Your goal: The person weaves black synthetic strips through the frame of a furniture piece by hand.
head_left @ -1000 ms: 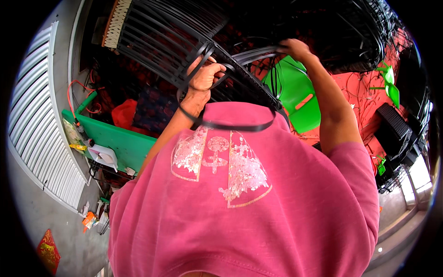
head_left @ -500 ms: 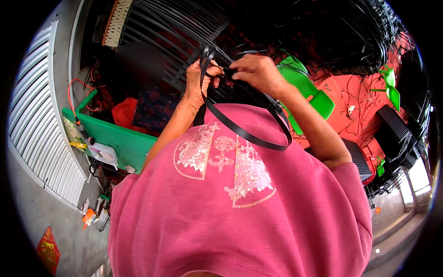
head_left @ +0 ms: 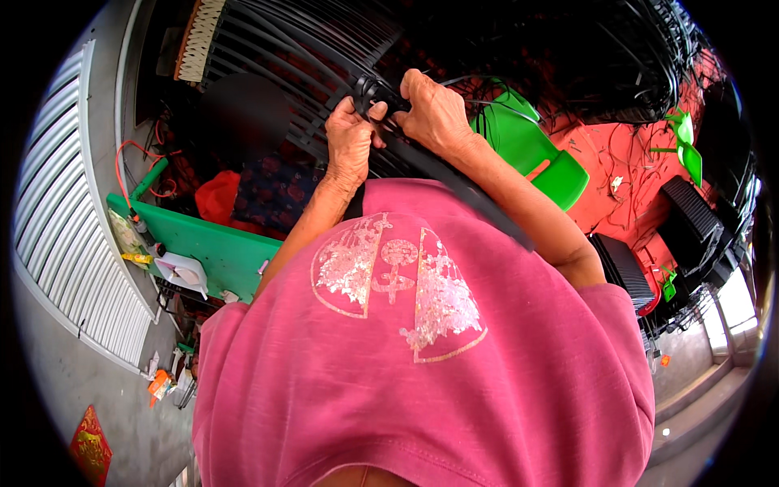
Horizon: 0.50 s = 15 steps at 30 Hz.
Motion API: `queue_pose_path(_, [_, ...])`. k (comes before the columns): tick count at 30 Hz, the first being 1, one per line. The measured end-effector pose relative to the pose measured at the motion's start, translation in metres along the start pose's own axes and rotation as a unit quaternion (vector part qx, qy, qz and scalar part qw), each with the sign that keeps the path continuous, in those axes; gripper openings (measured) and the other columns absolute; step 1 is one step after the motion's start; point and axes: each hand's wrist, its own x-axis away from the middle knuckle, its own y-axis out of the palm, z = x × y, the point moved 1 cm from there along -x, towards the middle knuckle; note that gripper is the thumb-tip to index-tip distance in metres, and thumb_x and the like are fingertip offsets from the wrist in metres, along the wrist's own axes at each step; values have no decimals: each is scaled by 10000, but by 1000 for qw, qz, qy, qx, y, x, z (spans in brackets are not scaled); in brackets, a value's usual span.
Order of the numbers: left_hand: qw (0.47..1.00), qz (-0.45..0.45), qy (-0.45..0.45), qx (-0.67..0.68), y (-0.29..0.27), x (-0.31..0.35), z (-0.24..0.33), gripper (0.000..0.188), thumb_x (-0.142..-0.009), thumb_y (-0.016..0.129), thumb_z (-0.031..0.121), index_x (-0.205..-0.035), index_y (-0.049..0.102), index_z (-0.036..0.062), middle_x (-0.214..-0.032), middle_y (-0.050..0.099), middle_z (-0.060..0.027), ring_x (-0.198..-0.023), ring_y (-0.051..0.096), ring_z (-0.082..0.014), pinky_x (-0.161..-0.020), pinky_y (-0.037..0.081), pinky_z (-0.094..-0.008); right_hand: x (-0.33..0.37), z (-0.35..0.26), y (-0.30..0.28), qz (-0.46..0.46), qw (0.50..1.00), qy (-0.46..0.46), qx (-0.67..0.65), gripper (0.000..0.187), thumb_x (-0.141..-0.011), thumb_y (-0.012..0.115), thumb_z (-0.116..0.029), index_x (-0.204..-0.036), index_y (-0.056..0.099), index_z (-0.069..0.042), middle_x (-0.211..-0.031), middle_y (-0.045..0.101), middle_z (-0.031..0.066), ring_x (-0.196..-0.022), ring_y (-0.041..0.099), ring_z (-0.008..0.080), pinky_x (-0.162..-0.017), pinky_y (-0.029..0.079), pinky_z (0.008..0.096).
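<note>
A flat black strap (head_left: 487,207) runs blurred from between my hands down to the right, across the front of my pink shirt. My right hand (head_left: 438,118) is closed with the strap at its fingers, beside a dark bar. Just to its left, my left hand (head_left: 349,146) is closed too, thumb and fingers pinching at a small black loop (head_left: 367,88) of strap. Beyond both hands lies a black slatted frame (head_left: 284,61) of parallel strips. The exact grip points are partly hidden by my fingers.
A green plastic chair (head_left: 560,180) stands to the right on the red floor (head_left: 604,150), which is strewn with loose strips. Black ribbed pieces (head_left: 690,209) sit farther right. Heaped black strips (head_left: 669,49) fill the far right. A green board (head_left: 211,243) is at my left.
The wide loop of strap in front of my chest is gone; the strap now runs nearly straight down to the right. My right hand has closed and moved slightly left.
</note>
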Motion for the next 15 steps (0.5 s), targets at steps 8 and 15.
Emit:
queue_pose_path(8, [987, 125, 37, -97, 4, -3, -4, 125, -735, 662, 12, -814, 566, 21, -682, 567, -19, -495, 517, -93, -431, 424, -207, -29, 28, 13, -243, 862, -58, -442, 463, -744, 613, -139, -1159, 482, 21, -1067, 591, 128, -996, 568, 216, -897, 434, 324])
queue_pose_path(15, [993, 92, 47, -62, 8, 2, 6, 234, -728, 637, -59, -917, 507, -13, -756, 608, -66, -539, 546, -93, -456, 454, -209, -34, 62, 41, -404, 655, 164, -617, 419, -902, 467, -356, -1175, 548, -48, -1083, 586, 65, -965, 538, 144, -895, 416, 293])
